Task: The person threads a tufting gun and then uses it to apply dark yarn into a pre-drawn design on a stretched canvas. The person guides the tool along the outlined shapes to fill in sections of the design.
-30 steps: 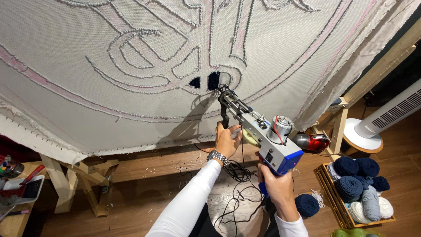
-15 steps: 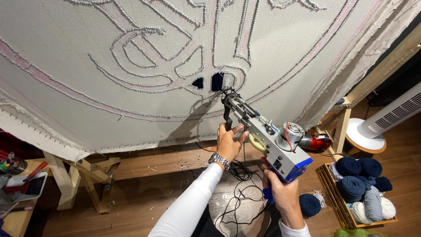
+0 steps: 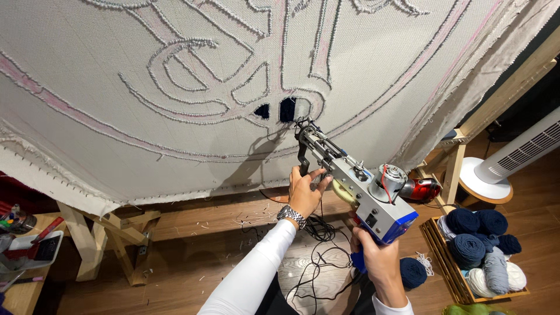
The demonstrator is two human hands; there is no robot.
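- The tufting gun [image 3: 356, 186] is held up with its needle end against the stretched tufting cloth [image 3: 116, 99], just below two small dark-blue filled patches [image 3: 280, 109] near the middle of the design.
- The left hand [image 3: 304, 192] has its grip closed around the gun's black front handle; the right hand [image 3: 382, 262] is wrapped tight around the blue rear handle underneath the body.
- By my reckoning the work is at an early stage: the pale outlines of the curling motif and the big ring are stitched, but only those two little patches carry colour, and almost all the cloth inside the lines is bare.
- The needle tip itself is too small to make out, so I cannot tell whether it is through the cloth.
- The top and left of the design are cut off by the frame.
- A crate of yarn balls [image 3: 478, 251] sits on the floor at right, with a white tower fan [image 3: 519, 154] beyond; a black cable [image 3: 315, 256] trails down between the arms.
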